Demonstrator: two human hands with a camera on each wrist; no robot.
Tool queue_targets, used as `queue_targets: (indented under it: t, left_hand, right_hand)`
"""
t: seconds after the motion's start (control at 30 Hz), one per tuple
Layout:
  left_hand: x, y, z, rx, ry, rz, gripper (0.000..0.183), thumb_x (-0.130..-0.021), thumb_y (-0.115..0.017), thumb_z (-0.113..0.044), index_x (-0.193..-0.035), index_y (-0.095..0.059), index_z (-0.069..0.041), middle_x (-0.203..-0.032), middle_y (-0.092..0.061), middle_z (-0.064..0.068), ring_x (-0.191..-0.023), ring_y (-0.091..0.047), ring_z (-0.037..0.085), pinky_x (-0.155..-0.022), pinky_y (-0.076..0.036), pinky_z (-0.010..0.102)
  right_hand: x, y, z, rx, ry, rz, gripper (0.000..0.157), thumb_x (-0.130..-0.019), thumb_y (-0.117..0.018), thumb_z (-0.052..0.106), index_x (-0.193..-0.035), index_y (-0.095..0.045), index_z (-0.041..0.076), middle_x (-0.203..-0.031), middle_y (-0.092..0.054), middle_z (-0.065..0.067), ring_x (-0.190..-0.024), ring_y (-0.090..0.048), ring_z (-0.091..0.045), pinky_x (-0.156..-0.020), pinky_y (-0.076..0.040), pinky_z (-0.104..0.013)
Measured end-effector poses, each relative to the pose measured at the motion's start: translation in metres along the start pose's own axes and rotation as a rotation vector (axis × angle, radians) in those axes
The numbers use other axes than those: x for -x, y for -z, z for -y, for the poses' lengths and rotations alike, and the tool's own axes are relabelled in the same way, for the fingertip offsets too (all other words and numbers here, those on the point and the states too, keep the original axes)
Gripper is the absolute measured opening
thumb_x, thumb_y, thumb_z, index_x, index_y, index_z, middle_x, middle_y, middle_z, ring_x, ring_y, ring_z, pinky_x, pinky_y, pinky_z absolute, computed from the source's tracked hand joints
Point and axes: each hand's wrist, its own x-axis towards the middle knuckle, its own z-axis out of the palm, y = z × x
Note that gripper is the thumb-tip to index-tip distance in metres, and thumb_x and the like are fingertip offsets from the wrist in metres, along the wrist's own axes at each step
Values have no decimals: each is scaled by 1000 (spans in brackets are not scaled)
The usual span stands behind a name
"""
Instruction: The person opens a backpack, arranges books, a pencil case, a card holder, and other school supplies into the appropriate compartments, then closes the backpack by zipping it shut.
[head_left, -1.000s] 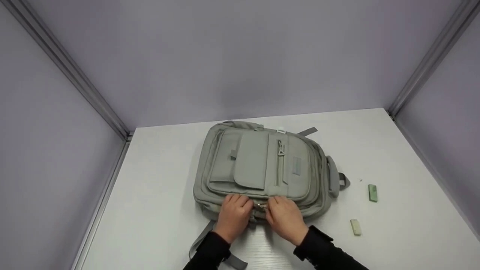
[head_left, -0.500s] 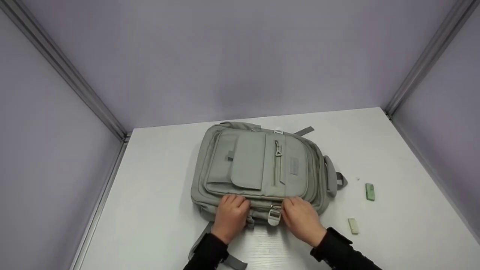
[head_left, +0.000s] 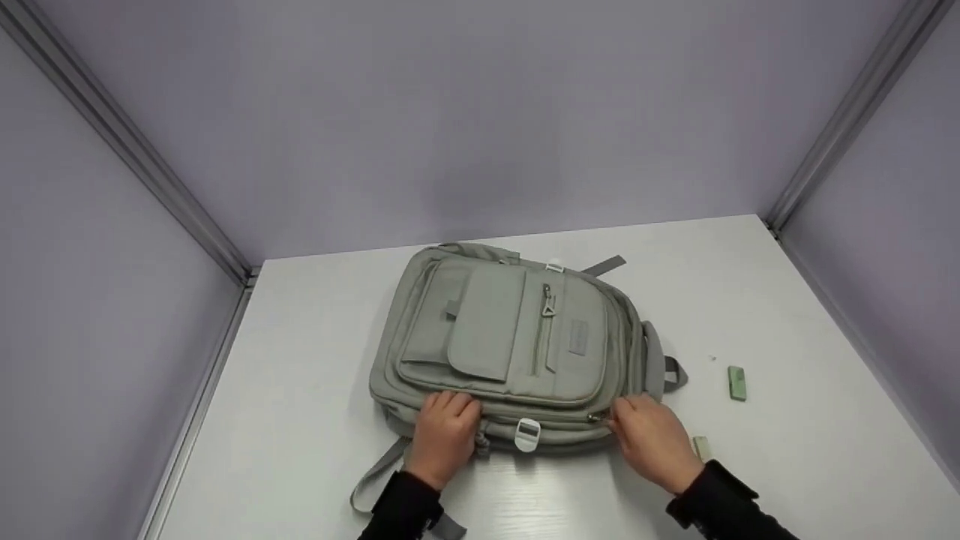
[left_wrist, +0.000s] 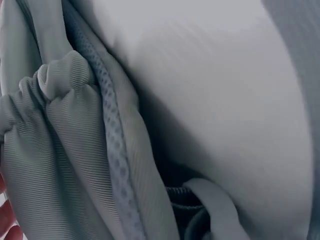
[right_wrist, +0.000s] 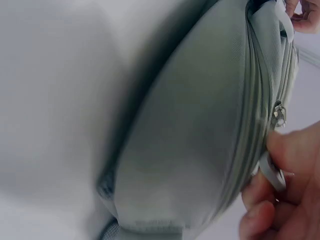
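A grey-green backpack point(head_left: 484, 322) lies on its back on the white table, top end to the right. My left hand point(head_left: 444, 439) grips its near side, fingers curled over the edge by the gathered side pocket point(left_wrist: 60, 155). At the near top corner, my right hand point(head_left: 655, 442) pinches a zipper pull point(right_wrist: 272, 172) between thumb and fingers. The metal zipper slider point(right_wrist: 279, 115) sits on the track just beside the fingertips. Between the two hands a white buckle point(head_left: 527, 435) hangs over the bag's near side. In the left wrist view only a few fingertips point(left_wrist: 7, 220) show.
To the right of the bag lie a green block point(head_left: 737, 383) and a pale yellow block point(head_left: 701, 448), the latter partly covered by the right hand. A loose strap point(head_left: 375, 472) trails near the left forearm. Partition walls point(head_left: 480, 127) bound the white table point(head_left: 307, 352).
My right hand has drawn the zipper slider rightward along the near side to the top corner, uncovering the white buckle. My left hand keeps its grip; the backpack has shifted slightly left.
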Motion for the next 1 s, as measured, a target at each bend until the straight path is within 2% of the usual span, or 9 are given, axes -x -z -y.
queue_targets:
  t: [0.17, 0.3, 0.4, 0.53, 0.67, 0.8, 0.87, 0.93, 1.0]
  left_hand:
    - [1, -1, 5, -18, -2, 3, 17, -71, -75, -3, -76, -64, -16, -75, -60, -3, -70, -56, 17, -70, -46, 33]
    - [1, -1, 3, -15, 57, 20, 20, -68, -79, -5, -74, -65, -16, -75, -62, -3, -70, -58, 18, -71, -45, 34]
    - [-1, 0, -7, -2, 135, 43, 24, -63, -81, 0, -75, -66, -15, -78, -63, -1, -74, -59, 19, -74, -44, 36]
    - [-8, 1, -33, 34, 192, 79, 25, -63, -78, 4, -79, -70, -14, -82, -63, -1, -78, -58, 18, -76, -44, 37]
    - [-22, -4, -68, 78, 147, 153, 18, -73, -79, -7, -86, -73, -17, -86, -63, -3, -81, -58, 14, -79, -46, 34]
    - [-33, -18, -95, 40, 99, 204, 12, -80, -80, -16, -84, -70, -20, -84, -61, -5, -79, -57, 13, -79, -46, 30]
    - [-36, -24, -100, 3, 79, 198, 13, -80, -78, -14, -79, -67, -21, -81, -59, -5, -76, -56, 13, -76, -45, 29]
    - [-36, -29, -101, -22, 52, 148, 17, -79, -73, -8, -74, -64, -21, -77, -58, -5, -73, -55, 13, -73, -44, 28]
    - [-36, -32, -99, -38, 25, 91, 20, -76, -67, -2, -70, -62, -20, -74, -57, -5, -70, -53, 13, -70, -42, 27]
  right_hand:
    - [-1, 2, 0, -42, 20, -8, 21, -85, -76, 10, -80, -56, 15, -73, -52, 3, -70, -52, -15, -64, -41, -30]
    - [-2, 7, 8, -108, -33, 69, 20, -87, -74, 11, -81, -56, 16, -74, -52, 4, -72, -52, -14, -66, -40, -30]
    - [-1, 12, 14, -202, -80, 153, 17, -91, -69, 13, -82, -56, 18, -75, -52, 6, -73, -50, -9, -66, -40, -28]
    - [-1, 15, 23, -334, -107, 238, 15, -95, -64, 13, -84, -55, 17, -76, -49, 7, -70, -43, -3, -65, -36, -25]
    - [-3, 10, 33, -403, -119, 231, 16, -96, -61, 10, -83, -54, 15, -76, -47, 6, -68, -39, -1, -64, -34, -23]
    - [-3, 4, 40, -450, -125, 184, 17, -96, -60, 7, -83, -53, 14, -75, -45, 6, -67, -38, -1, -63, -32, -22]
    - [-4, 4, 41, -458, -122, 168, 18, -96, -61, 6, -82, -52, 14, -75, -45, 6, -67, -38, -1, -63, -32, -22]
    - [-5, 5, 40, -436, -123, 162, 19, -95, -62, 6, -81, -52, 15, -74, -46, 6, -67, -40, -2, -63, -33, -22]
    - [-6, 7, 36, -366, -134, 144, 22, -93, -66, 7, -79, -52, 17, -73, -47, 6, -68, -43, -4, -63, -35, -24]
